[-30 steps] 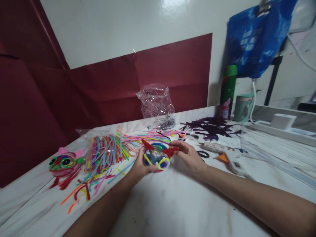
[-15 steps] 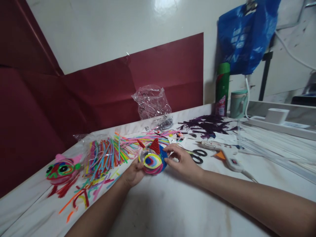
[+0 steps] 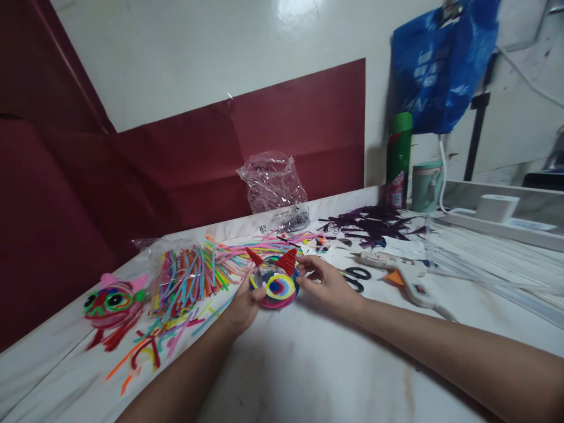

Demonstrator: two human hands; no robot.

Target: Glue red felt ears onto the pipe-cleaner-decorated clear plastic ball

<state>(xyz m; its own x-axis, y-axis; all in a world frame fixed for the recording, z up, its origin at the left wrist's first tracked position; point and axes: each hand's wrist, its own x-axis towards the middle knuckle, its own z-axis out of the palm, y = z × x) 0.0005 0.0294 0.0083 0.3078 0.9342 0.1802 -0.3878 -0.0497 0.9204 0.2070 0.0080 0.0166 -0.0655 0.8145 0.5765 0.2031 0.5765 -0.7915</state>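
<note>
A round mask-like craft piece (image 3: 282,288) with red pointed ears, a blue back part and a yellow-rimmed eye is held just above the white tabletop. My left hand (image 3: 247,305) grips its left edge, thumb in front. At its right edge, my right hand (image 3: 328,286) pinches the blue side with bent fingers; the exact contact is partly hidden. Just beyond my right hand lie black-handled scissors (image 3: 358,276), and a white glue gun (image 3: 414,282) with an orange stand is farther right.
At the left lies a similar pink and green craft face (image 3: 112,305). Colourful pipe cleaners (image 3: 185,282) and short cut pieces (image 3: 150,352) spread beside it. Purple strips (image 3: 368,224) lie at the back, near a green can (image 3: 399,158), a mint cup (image 3: 426,187) and a white power strip (image 3: 506,223).
The craft piece has turned so its front faces me more, and both red ears show more fully. My left thumb now lies farther over its front.
</note>
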